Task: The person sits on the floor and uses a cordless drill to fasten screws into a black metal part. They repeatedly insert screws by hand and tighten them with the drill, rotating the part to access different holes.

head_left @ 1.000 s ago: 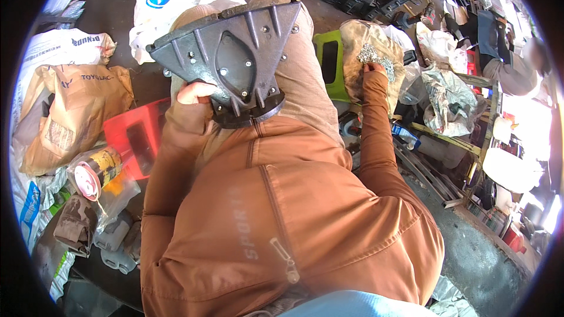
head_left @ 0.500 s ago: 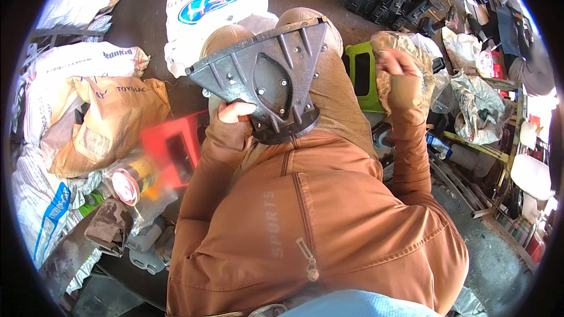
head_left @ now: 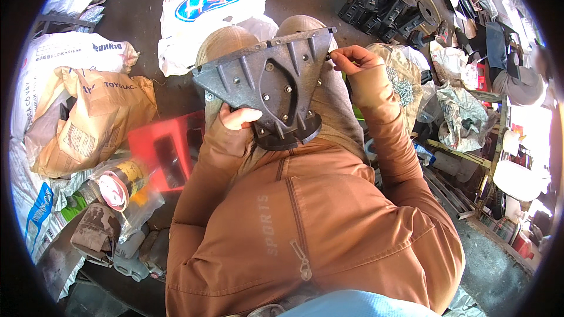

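Note:
A black, ribbed, fan-shaped part (head_left: pixel 247 79) with a round flange (head_left: pixel 294 140) rests across my lap, its wide edge toward my knees. Several shiny screw heads (head_left: pixel 288 89) sit in and around its oval recess. My left hand (head_left: pixel 239 118) is closed on its lower left side, thumb on top. At the part's upper right edge, my right hand (head_left: pixel 359 61) pinches its fingertips together. Something small and dark shows at those fingertips, too small to name. Right beside that wrist lies an open bag of small metal screws (head_left: pixel 404 91).
A red plastic crate-like piece (head_left: pixel 158 149) stands left of my lap, near a brown paper sack (head_left: pixel 97 117). A white printed sack (head_left: pixel 194 41) lies ahead. Several black parts (head_left: pixel 385 0) stand at the far right. A cluttered rack (head_left: pixel 470 152) is on my right.
My right hand has moved left from over the bag of screws to the part's right edge. My left hand keeps its hold, and the part has shifted slightly.

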### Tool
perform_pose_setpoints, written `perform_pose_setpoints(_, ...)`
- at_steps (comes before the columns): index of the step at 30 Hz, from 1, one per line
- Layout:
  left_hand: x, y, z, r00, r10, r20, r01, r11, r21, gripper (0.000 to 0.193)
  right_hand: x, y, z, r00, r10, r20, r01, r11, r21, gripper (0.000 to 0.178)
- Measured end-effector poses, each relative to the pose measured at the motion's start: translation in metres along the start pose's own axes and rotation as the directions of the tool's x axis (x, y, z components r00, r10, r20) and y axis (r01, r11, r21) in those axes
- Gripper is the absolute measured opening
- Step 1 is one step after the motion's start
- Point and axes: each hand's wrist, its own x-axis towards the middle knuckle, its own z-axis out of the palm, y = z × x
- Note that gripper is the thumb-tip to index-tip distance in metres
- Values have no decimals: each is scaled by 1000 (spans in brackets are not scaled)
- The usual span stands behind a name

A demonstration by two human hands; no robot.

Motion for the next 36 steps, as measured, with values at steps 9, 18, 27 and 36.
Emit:
perform_pose_setpoints(9, 4, -4, -11, 997, -49, 67, 49, 999, 5, 56, 4, 1, 3, 972, -234, -28, 224, 953, -205, 12)
perform_pose_setpoints(18, 4, 1, -6, 997, -41, 60, 38, 998, 47, 56, 1, 6, -5, 835, -550, 19, 526, 787, -324, 13)
perform_pose_setpoints(27, 6, 3, -6, 994, -19, 107, 18, 1000, 7, 51, 0, 9, -4, 771, -637, -4, 601, 729, -327, 18)
perform_pose_setpoints(36, 8, 2, -15, 994, -102, 43, 98, 991, 86, 51, 3, 14, -5, 748, -664, 17, 638, 712, -292, 20)
